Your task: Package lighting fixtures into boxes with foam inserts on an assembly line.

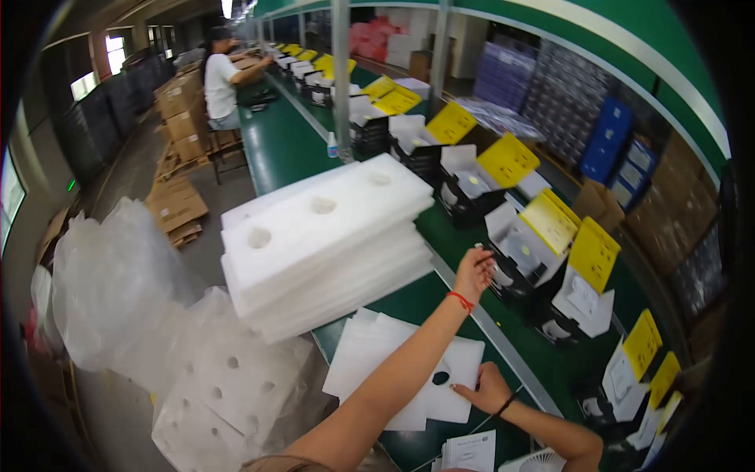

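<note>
My left hand (474, 272), with a red cord at the wrist, reaches across to an open black box (510, 282) on the line. Its fingers are curled together by the box's near edge; whether they hold anything is hidden. At the lower right, my right hand (491, 391), with a dark band at the wrist, pinches the right edge of a thin white foam sheet (460, 360) with a hole in it. The thumb lies on top, beside the hole. More white sheets (354, 354) lie fanned out under my left forearm.
A tall stack of thick white foam slabs (295, 228) with round holes stands on the green bench (295, 153). Open boxes with yellow flaps (591, 253) line the far side. Bagged foam (228, 393) sits left. Another person (222, 82) works farther up.
</note>
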